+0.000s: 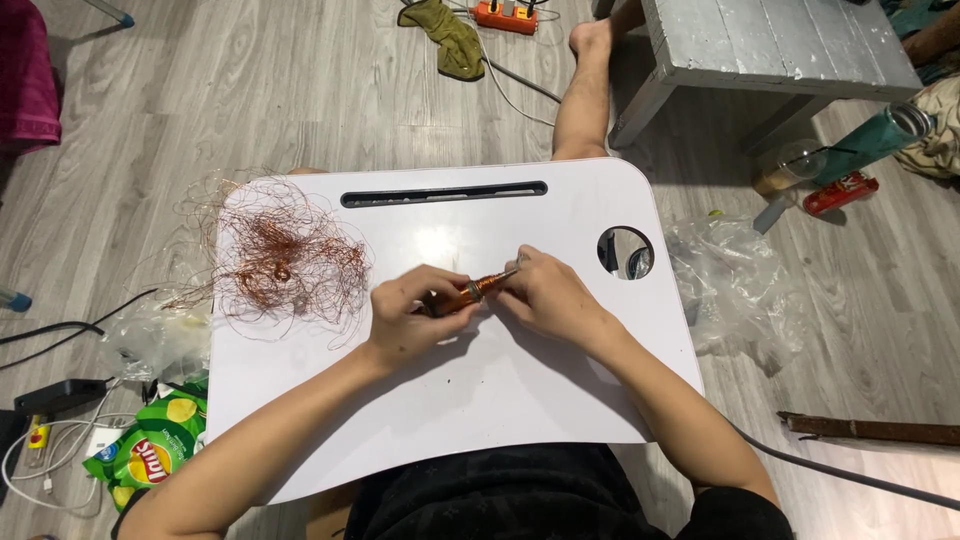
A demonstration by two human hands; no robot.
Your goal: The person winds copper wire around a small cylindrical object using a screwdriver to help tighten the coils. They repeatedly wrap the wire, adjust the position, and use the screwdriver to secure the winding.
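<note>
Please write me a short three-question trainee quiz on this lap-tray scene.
1. True or false: both hands hold the small copper-wound part.
2. Where does the wire tangle lie on the tray? A) the person's left B) their right C) in the round hole
3. What shows through the round hole?

Key: 1 true; 2 A; 3 too unclear to tell.

We cannot tell how the copper-wound rotor (pixel 468 293) ends, its left part being hidden inside the left hand (pixel 410 318) and its right tip under the right hand (pixel 545 295), while at twelve o'clock the orange power strip (pixel 505 14) is cut off by the frame.
</note>
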